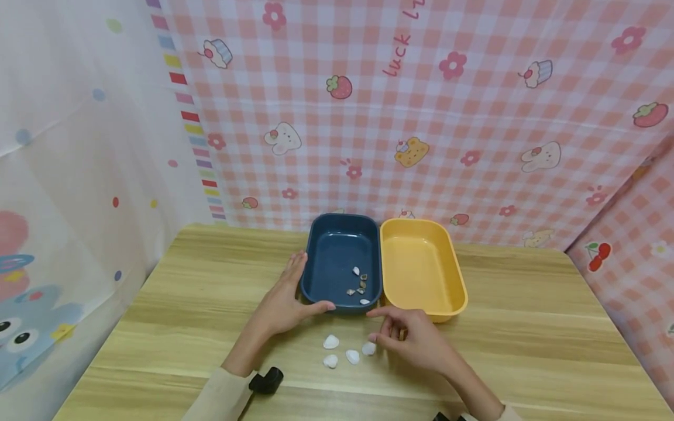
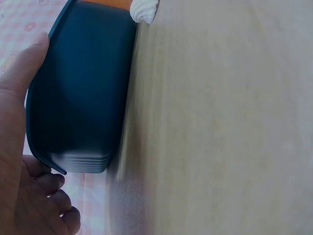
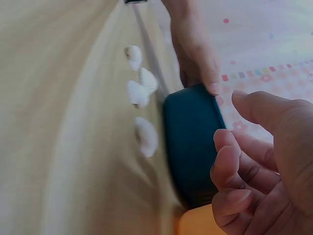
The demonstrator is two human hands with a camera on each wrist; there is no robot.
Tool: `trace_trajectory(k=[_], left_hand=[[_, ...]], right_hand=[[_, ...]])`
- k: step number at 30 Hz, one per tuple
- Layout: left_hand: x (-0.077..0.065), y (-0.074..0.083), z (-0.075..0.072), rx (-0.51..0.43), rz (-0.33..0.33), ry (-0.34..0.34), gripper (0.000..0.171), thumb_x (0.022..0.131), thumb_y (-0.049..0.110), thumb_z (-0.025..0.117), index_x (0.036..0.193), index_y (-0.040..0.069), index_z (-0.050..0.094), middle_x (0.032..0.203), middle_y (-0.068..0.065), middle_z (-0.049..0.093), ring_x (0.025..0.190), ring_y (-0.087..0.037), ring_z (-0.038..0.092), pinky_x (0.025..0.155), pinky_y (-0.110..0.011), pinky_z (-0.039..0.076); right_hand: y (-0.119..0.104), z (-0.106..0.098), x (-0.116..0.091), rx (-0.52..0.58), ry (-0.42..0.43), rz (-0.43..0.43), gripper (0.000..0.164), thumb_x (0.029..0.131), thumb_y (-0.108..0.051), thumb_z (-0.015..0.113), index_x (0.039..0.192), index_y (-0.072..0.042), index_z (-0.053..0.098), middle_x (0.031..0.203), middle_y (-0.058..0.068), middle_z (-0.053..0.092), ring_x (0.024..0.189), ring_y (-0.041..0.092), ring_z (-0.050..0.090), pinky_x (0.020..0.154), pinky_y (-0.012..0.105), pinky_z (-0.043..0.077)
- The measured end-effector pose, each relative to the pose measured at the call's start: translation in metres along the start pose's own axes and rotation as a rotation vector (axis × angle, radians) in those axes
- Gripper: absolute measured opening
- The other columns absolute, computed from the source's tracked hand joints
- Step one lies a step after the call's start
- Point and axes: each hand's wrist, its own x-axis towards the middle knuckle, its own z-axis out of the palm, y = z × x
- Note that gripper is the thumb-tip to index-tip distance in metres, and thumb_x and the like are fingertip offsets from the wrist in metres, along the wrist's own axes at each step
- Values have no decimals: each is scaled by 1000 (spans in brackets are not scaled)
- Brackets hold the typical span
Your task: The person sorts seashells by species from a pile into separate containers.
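Observation:
My left hand (image 1: pixel 281 307) rests at the near left corner of a dark blue tray (image 1: pixel 342 222), its fingers along the left wall and its thumb at the front rim. Several small shells, some white and some brownish, lie inside toward the near right; one is a brownish shell (image 1: pixel 350 292). On the table in front, several white seashells lie loose, including a ribbed white seashell (image 2: pixel 144 11). Just beside the rightmost seashell (image 1: pixel 368 348) hovers my right hand (image 1: pixel 413 339). Its thumb and index finger are apart, the others loosely bent, with nothing between them in the right wrist view.
A yellow tray (image 1: pixel 421 263) stands directly right of the blue one, with nothing seen inside. Both sit on a wood-grain table (image 1: pixel 526 327) near its back edge. Behind hangs a pink checked cloth (image 1: pixel 368 134). A black wrist device (image 1: pixel 267 380) is on the left wrist.

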Motion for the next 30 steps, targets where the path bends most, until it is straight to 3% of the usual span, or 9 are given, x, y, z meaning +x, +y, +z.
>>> trace_trajectory(k=[13, 30], left_hand=[[-2, 1, -1, -1, -3, -6, 125, 74, 72, 79, 167, 22, 12, 175, 0, 12, 162, -23, 6, 125, -61, 24], [-1, 1, -1, -6, 3, 0, 125, 74, 71, 80, 167, 20, 14, 174, -1, 13, 162, -24, 8, 124, -62, 26]], right_hand=[[24, 22, -13, 41, -86, 97, 30, 88, -36, 82, 112, -20, 74, 76, -10, 61, 62, 1, 53, 56, 18, 45], [26, 31, -12, 41, -9, 90, 22, 84, -25, 85, 102, -18, 74, 68, -10, 59, 55, -1, 49, 49, 17, 41]])
